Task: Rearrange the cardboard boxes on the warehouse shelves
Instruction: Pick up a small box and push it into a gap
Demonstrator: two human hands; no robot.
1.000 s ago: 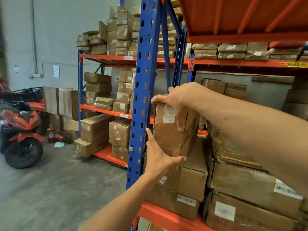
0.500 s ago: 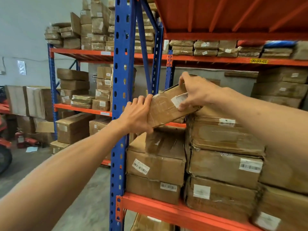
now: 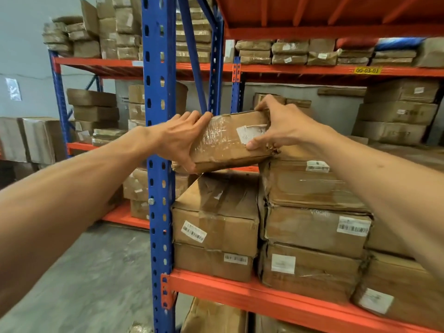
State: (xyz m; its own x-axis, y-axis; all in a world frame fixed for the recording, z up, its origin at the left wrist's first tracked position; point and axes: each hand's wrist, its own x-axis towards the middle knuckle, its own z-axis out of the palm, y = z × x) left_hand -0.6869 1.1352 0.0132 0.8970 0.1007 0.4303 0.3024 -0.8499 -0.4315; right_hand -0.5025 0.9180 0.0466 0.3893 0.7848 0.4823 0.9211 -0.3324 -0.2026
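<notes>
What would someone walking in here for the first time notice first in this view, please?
Probably the small taped box at centre, tilted and gripped at its ends by the left hand and right hand, above the shorter two-box stack on the orange shelf beam. Next, the blue perforated upright just left of it, running the height of the view.

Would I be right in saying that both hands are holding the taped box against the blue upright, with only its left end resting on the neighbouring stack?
Not quite: the head view shows the right end of the taped box resting on the taller stack. The left hand and right hand do hold it beside the blue upright.
</notes>
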